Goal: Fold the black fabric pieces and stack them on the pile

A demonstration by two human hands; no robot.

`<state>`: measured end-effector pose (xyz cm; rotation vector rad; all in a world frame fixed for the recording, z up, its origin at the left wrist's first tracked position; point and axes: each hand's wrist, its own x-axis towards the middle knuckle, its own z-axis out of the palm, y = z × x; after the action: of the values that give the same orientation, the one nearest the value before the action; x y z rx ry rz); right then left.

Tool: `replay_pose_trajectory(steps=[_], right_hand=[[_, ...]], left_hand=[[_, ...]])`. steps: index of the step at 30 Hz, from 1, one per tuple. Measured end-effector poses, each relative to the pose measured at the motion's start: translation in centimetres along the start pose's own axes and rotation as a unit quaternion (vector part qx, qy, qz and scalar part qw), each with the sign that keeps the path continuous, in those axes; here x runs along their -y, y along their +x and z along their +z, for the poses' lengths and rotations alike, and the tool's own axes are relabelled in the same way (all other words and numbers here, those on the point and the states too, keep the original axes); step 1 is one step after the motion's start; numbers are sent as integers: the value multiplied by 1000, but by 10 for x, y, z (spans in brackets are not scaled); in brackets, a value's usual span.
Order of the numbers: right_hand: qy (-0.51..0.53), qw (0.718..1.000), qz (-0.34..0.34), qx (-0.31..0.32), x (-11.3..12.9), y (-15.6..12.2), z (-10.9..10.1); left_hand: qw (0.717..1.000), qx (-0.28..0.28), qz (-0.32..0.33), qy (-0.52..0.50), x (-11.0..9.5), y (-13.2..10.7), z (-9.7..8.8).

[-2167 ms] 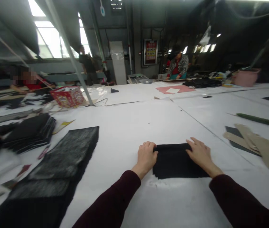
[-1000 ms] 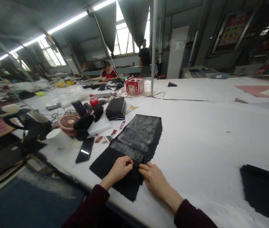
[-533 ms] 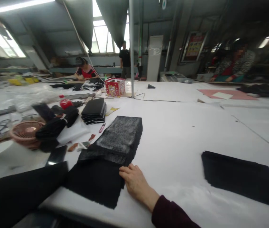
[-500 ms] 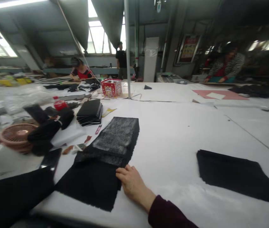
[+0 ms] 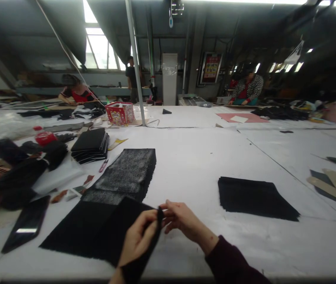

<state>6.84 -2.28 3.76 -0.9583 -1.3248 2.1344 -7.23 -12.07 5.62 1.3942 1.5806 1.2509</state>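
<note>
Watching through the head camera. Thin black rectangular cloth piece [image 5: 116, 225] lifted over the near, left-of-centre part of the white-topped worktable [image 5: 187, 173], slanting above a flat pile of black cloth panels with a mottled grey upper face [image 5: 129, 169]. I'd guess the edge is raised so that both hands can get at it. The second flat stack of plain black cloth [image 5: 253, 199] sits to the right, well apart, probably so the two piles don't mix. Glossy black phone [image 5: 27, 223] and small pink snips [image 5: 103, 165] lie left of the pile, seemingly set aside from the cloth.

Poses: left hand [image 5: 138, 234] reaches in from the near side, thumb and bent fingers pinching the cloth's right edge; a black strip, apparently the same piece, crosses its wrist. Right hand [image 5: 182, 221] comes from the right, fingers loosely spread and curved, tips at that edge. Whether they grip it, I can't tell.
</note>
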Motion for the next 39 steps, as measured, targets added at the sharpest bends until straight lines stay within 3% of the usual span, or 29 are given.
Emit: replay_pose_trajectory(steps=[3, 5, 7, 9, 13, 19, 24, 27, 30, 33, 39], right_hand=[[24, 997, 42, -62, 3, -29, -53], [-28, 995, 44, -85, 0, -44, -80], [-93, 990, 44, -92, -5, -52, -96], [-170, 979, 40, -101, -7, -52, -102], [-338, 929, -8, -150, -5, -29, -95], [-451, 862, -58, -225, -6, 11, -69], [-513, 801, -87, -295, -27, 15, -52], [-573, 740, -144, -320, -42, 16, -50], [-634, 671, -205, -325, -55, 19, -52], [-675, 624, -234, -316, -61, 21, -52], [-709, 589, -253, -295, -64, 21, -51]], left_hand=[[989, 104, 104, 24, -7, -4, 57], [973, 141, 153, 104, -4, 1, 80], [949, 159, 176, 208, 7, 9, 84], [923, 163, 179, 300, 19, 20, 75], [889, 166, 172, 391, 36, 42, 54], [888, 180, 174, 386, 37, 57, 60], [874, 158, 191, 417, 39, 69, 54], [860, 163, 201, 440, 41, 78, 50], [858, 169, 206, 440, 46, 84, 49], [870, 153, 208, 421, 52, 87, 49], [874, 145, 205, 416, 67, 90, 47]])
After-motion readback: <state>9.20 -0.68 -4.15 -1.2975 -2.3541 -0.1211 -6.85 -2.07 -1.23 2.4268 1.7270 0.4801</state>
